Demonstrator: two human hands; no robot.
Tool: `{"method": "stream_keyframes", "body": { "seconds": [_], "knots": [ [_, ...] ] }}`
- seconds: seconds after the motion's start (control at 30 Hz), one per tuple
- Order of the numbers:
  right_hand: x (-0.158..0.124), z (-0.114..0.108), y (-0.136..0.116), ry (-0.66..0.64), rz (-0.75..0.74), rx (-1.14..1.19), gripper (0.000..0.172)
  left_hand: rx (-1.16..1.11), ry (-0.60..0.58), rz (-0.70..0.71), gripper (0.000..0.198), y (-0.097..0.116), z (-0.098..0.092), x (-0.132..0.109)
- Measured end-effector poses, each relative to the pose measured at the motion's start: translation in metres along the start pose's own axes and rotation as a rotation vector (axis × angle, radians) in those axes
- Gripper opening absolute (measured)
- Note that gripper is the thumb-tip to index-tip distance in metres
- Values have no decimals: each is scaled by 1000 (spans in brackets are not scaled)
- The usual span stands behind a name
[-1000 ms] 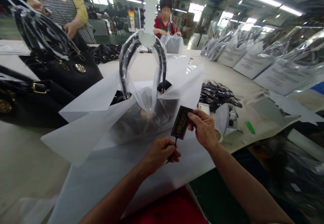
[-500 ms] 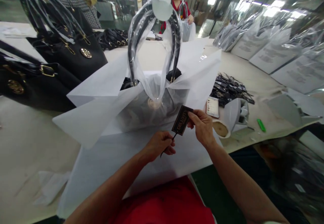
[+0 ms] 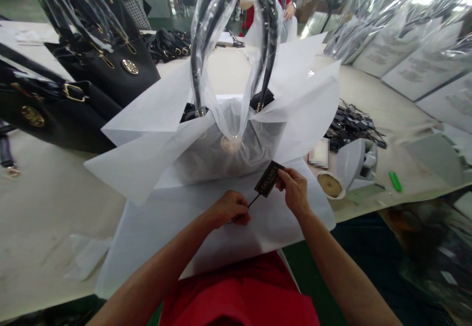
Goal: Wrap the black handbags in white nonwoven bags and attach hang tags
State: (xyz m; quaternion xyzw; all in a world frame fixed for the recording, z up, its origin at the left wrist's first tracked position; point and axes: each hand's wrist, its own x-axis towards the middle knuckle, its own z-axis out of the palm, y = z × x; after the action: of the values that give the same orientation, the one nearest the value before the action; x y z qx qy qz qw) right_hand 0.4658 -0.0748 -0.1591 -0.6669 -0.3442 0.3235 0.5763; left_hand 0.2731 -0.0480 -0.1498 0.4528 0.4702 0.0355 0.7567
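Note:
Between my hands is a black hang tag (image 3: 269,179) with gold lettering. My right hand (image 3: 294,188) pinches its upper right corner between thumb and fingers. The tag's thin black cord runs down to my left hand (image 3: 231,209), whose fingers are closed on it. Just beyond stands a handbag (image 3: 228,154) wrapped in thin white tissue paper (image 3: 138,168), its dark handles (image 3: 197,55) sleeved in clear plastic and rising upright. Under the bag and my hands lies a white sheet (image 3: 177,232).
Black handbags (image 3: 129,70) with gold emblems stand at the left. On the right are a heap of black tags (image 3: 350,124), a blurred-out phone-like item (image 3: 319,154), a tape roll (image 3: 331,185), a green object (image 3: 395,181) and plastic-covered white packages (image 3: 409,70). Co-workers stand across the table.
The view has tilted down and turned slightly left. My left hand has slid along the cord away from the tag, and the cord between them looks straighter. Both hands keep their grip.

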Motion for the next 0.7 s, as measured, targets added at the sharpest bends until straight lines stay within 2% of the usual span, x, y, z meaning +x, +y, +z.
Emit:
{"method": "stream_keyframes", "body": {
  "seconds": [0.1, 0.2, 0.27, 0.37, 0.47, 0.6, 0.7],
  "knots": [
    [2, -4, 12, 18, 0, -93, 35, -15, -24, -34, 10, -2, -2, 2],
    [-8, -7, 20, 93, -44, -203, 38, -39, -32, -64, 9, -3, -3, 4],
    [-22, -7, 24, 103, -149, -291, 34, -56, -39, -78, 8, -4, -3, 4],
    [-50, -2, 31, -66, -380, -432, 18, -79, -52, -87, 7, -3, -2, 4],
    [-68, 6, 40, -232, -562, -534, 18, -99, -65, -86, 6, -3, -1, 4],
    [-71, 14, 47, -324, -730, -654, 26, -115, -85, -77, 6, -5, 0, 5],
    [-66, 16, 47, -343, -754, -663, 26, -124, -82, -69, 7, -7, -2, 6]
  ]
}}
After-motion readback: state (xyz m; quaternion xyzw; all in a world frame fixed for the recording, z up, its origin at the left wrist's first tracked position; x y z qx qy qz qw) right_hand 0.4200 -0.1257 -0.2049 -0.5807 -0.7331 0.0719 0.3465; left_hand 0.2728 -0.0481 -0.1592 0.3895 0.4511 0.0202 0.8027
